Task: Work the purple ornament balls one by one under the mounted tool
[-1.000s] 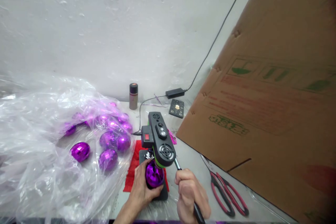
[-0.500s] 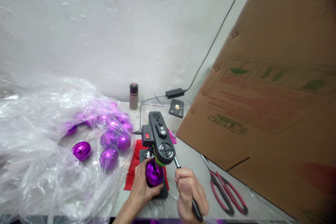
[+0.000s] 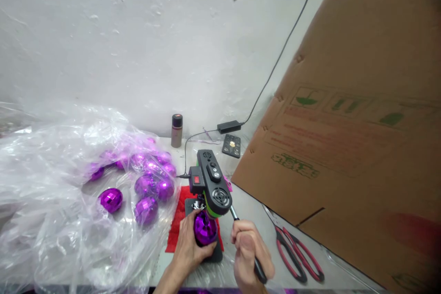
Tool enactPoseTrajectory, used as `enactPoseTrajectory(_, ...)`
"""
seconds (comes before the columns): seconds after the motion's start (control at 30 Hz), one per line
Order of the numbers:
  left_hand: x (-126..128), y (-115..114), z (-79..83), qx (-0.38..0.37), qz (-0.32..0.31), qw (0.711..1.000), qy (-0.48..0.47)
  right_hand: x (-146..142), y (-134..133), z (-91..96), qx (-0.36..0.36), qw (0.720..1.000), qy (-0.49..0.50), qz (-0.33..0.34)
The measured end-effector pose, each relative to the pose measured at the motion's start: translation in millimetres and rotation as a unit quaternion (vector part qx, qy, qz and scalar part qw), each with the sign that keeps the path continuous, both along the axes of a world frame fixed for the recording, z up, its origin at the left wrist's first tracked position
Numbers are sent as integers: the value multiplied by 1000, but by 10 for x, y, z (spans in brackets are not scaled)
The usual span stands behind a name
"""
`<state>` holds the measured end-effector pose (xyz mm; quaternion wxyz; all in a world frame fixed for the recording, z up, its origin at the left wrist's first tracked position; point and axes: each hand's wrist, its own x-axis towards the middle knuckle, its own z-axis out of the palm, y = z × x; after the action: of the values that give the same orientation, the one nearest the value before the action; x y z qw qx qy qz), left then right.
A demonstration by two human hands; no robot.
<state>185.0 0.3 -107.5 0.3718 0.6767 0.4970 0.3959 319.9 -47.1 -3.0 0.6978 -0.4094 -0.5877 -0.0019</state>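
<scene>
My left hand (image 3: 191,241) is closed around a shiny purple faceted bauble (image 3: 205,230), fingers on its left side and thumb below. The bauble sits under the head of a black and green press-like machine (image 3: 214,183) with a red switch. My right hand (image 3: 251,250) is wrapped round the black-gripped lever (image 3: 259,270) that juts from the machine's right side. Beneath the bauble is the machine's dark base plate (image 3: 217,255), which rests on a red cloth (image 3: 174,234). The contact point between machine head and bauble is partly hidden.
Clear plastic sheeting (image 3: 69,248) holds several purple baubles (image 3: 146,210) on the left. Red-handled scissors (image 3: 299,257) lie at right beside a large cardboard box (image 3: 344,147). Behind stand a dark-capped bottle (image 3: 177,131), a power adapter (image 3: 229,127) and a black card-like item (image 3: 231,146).
The whole view has shifted slightly, so things sit a little lower and the machine a little further right. Both hands keep the same grip on the bauble and the lever.
</scene>
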Motion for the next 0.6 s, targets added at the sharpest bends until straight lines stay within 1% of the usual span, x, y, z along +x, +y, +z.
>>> enactPoseTrajectory(0.2, 15, 21, 6, 0, -1, 1000, -10, -41, 46, 28, 9, 1000, 10, -18)
enactPoseTrajectory(0.37, 36, 22, 77, -24, -1, 1000, -14, -53, 63, 8, 22, 999, 11, -28)
enactPoseTrajectory(0.5, 49, 22, 112, -36, 5, 999, -7, -74, 48, -49, 28, 999, -6, -34)
enactPoseTrajectory(0.6, 52, 24, 111, -35, 4, 999, -3, -102, 41, -137, 29, 999, -22, -39)
